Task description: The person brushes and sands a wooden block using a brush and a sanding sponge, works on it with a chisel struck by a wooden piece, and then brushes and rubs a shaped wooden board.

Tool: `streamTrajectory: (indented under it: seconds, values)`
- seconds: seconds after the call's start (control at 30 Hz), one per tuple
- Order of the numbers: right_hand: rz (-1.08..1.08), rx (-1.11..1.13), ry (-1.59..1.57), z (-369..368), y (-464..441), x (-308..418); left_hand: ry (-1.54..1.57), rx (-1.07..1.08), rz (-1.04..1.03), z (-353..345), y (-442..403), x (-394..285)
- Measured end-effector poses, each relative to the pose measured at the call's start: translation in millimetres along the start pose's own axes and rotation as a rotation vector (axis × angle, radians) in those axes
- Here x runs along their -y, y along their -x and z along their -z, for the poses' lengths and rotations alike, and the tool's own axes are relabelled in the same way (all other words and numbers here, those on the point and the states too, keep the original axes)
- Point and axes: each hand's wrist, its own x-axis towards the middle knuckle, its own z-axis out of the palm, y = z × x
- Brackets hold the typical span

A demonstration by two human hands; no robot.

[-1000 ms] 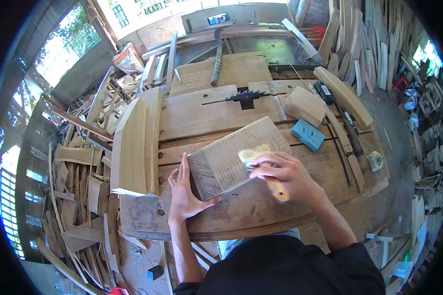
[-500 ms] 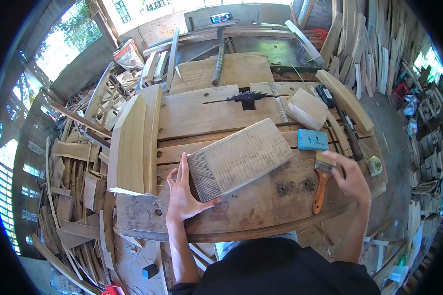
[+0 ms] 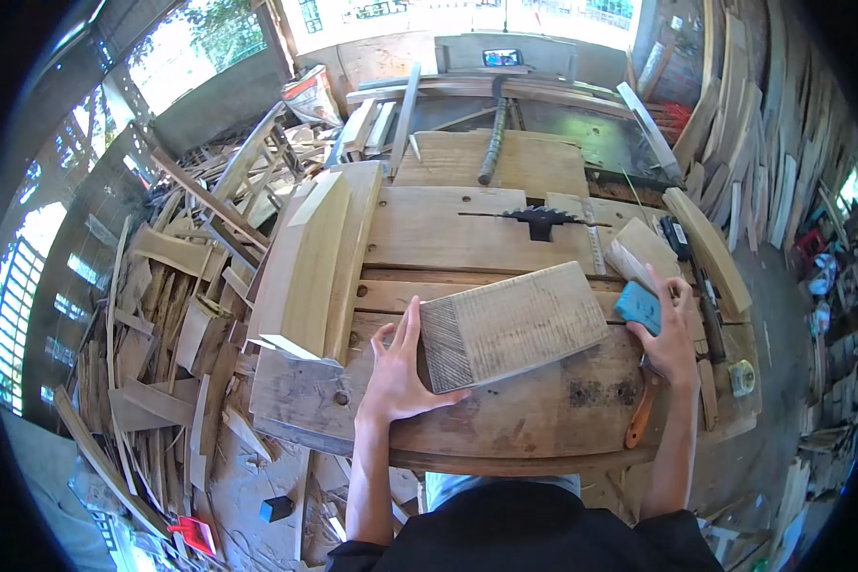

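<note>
My left hand (image 3: 398, 372) grips the left end of a rectangular wooden block (image 3: 529, 324), thumb along its near edge and fingers at its far left corner. Dark diagonal lines mark the block's left face. At the right, my right hand (image 3: 674, 336) has its fingers around a small blue block (image 3: 639, 308), which is tilted. A brush with an orange wooden handle (image 3: 642, 412) lies on the workbench (image 3: 534, 419) just below that hand, its bristles hidden. Beyond the blue block rests a pale, many-sided piece of wood (image 3: 634, 250).
A toothed saw blade (image 3: 548, 217) stands up through the bench top. Long shaped timbers (image 3: 319, 267) lie on the left, a wooden bar (image 3: 705, 250) on the right. A tape roll (image 3: 742, 377) sits near the right edge. Scrap wood (image 3: 176, 343) covers the floor at left.
My right hand has moved from above the brush onto the blue block, which is now tilted in its fingers. My left hand stays on the wooden block. The view has shifted left.
</note>
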Motion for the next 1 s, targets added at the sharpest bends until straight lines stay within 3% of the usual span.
streamTrajectory:
  seconds: [0.17,0.2,0.27,0.33,0.47,0.53,0.57,0.63,0.7,0.87,1.0]
  values:
    - [0.011,-0.16,-0.032,25,0,41,0.036,0.011,0.008,1,0,0]
    - [0.089,-0.103,-0.202,26,-2,65,0.035,0.009,0.004,0,0,1]
    - [0.304,0.116,-0.172,13,-3,102,0.032,0.015,-0.006,0,0,1]
    - [0.495,0.24,0.054,-10,3,135,0.039,0.015,-0.003,1,0,0]
    - [0.679,0.058,0.003,-68,-2,175,0.052,0.016,0.01,0,1,0]
    - [0.834,0.148,-0.235,-84,1,192,0.01,0.014,-0.013,-3,1,5]
    - [0.837,0.138,-0.238,-86,-3,194,0.002,0.009,-0.017,-3,1,6]
    - [0.886,0.328,-0.186,-89,-13,198,0.005,0.019,-0.019,-4,2,6]
    - [0.869,0.242,-0.167,-98,-32,189,0.011,0.008,-0.008,-3,2,4]
    - [0.479,0.014,-0.006,-98,-71,154,0.034,0.025,0.009,2,1,0]
    - [0.415,-0.08,0.115,-101,-65,159,0.035,0.027,0.02,2,1,-3]
